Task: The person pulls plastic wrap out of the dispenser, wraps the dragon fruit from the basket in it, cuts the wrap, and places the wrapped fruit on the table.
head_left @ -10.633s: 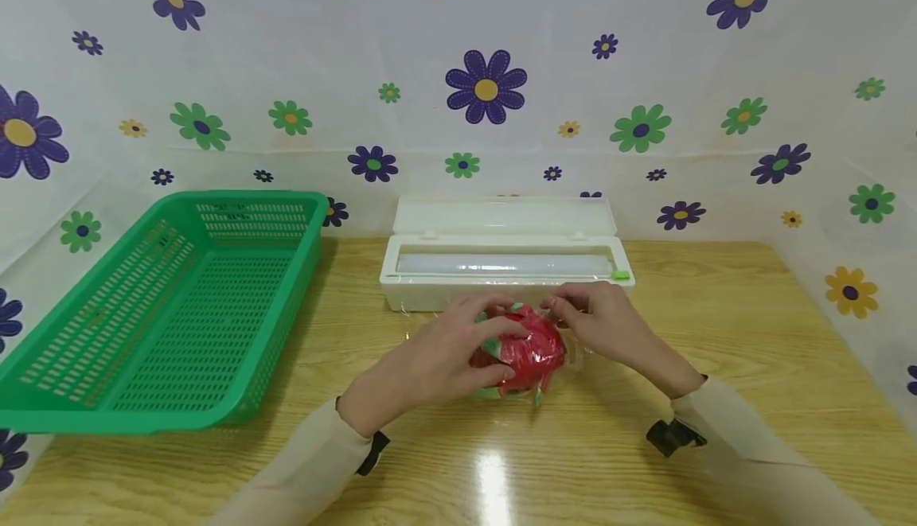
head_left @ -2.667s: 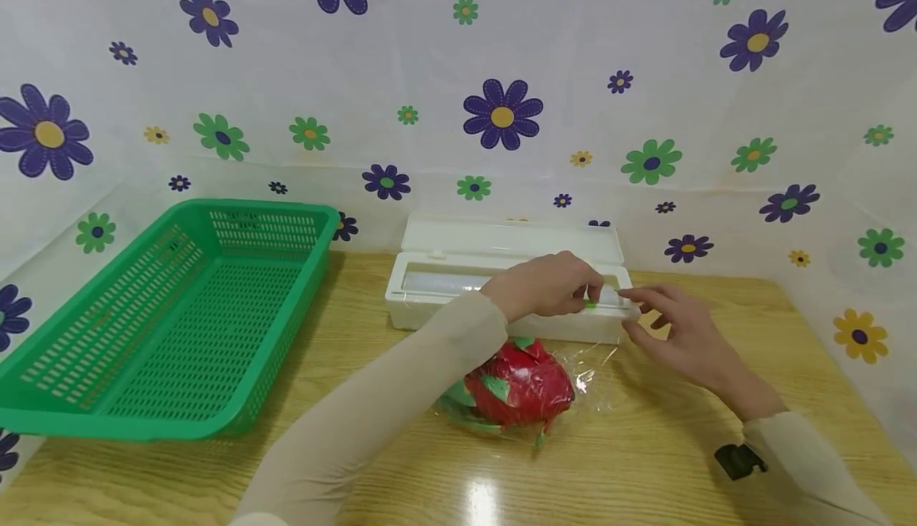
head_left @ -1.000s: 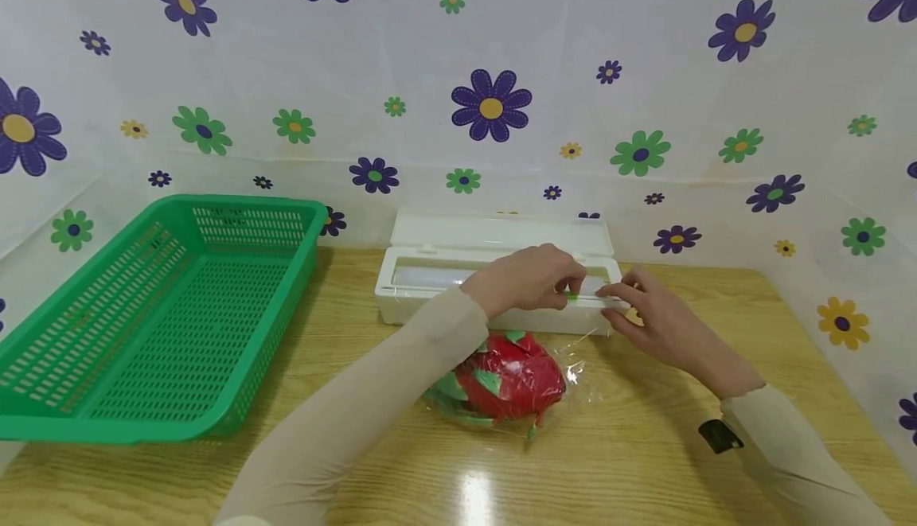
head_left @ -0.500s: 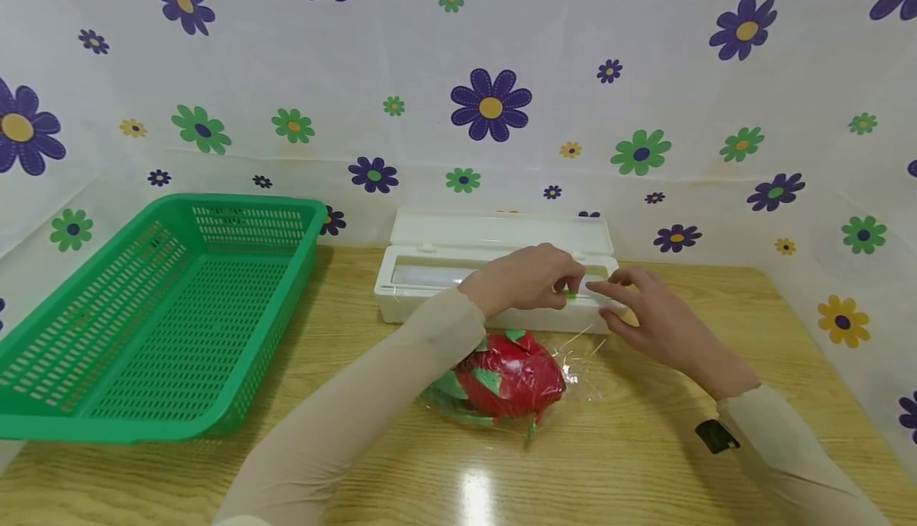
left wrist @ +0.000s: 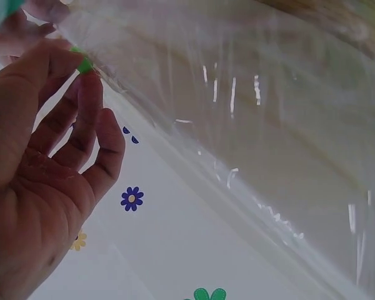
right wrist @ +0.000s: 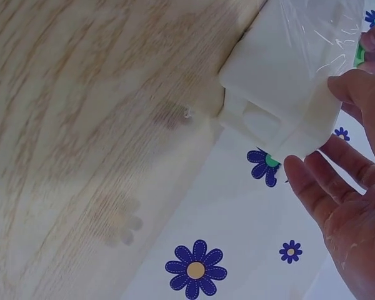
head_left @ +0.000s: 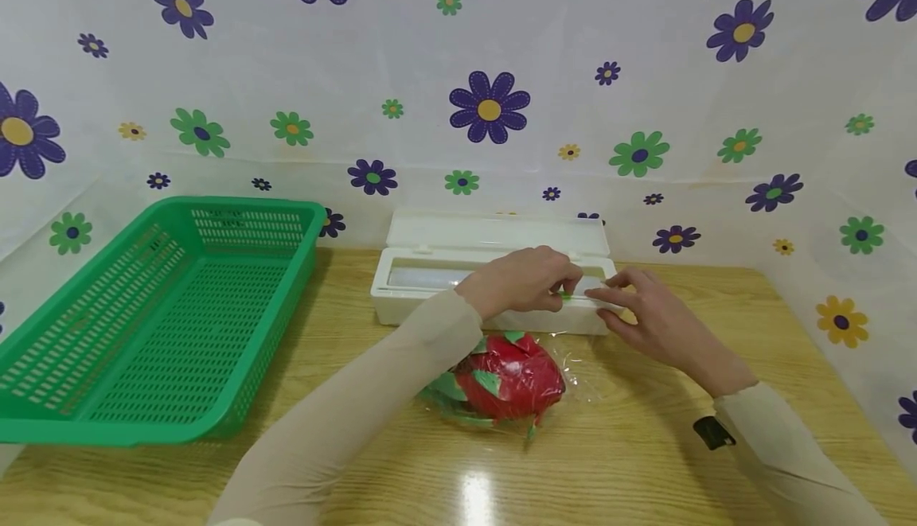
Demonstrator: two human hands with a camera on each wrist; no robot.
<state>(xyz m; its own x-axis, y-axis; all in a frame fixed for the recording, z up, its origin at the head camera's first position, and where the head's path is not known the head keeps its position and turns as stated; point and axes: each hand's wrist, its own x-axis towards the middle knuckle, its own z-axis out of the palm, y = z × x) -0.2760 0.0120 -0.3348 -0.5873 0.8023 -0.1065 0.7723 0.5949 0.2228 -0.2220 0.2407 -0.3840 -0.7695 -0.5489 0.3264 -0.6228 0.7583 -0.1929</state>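
Observation:
The white cling film dispenser (head_left: 419, 307) stands at the back of the table, its lid raised and a roll inside. My left hand (head_left: 521, 278) pinches the small green slider (left wrist: 84, 65) on its front rail. At the dispenser's right end, my right hand (head_left: 662, 323) grips the front corner, thumb on the front face and fingers on top and at the end. Clear film (left wrist: 250, 125) drapes from the rail. In front lies a red dragon fruit (head_left: 519, 379) with green scales, wrapped in clear film; my left forearm covers part of it.
A green plastic basket (head_left: 247, 367) with slotted walls stands at the left of the wooden table (head_left: 609, 462). Behind the dispenser hangs a white flower-patterned cloth (head_left: 430, 48), which also covers the sides.
Earlier both hands were at the dragon fruit; since then they have gone to the dispenser, the left hand onto the slider. Over the last second, slider, hands and dispenser have shifted slightly left.

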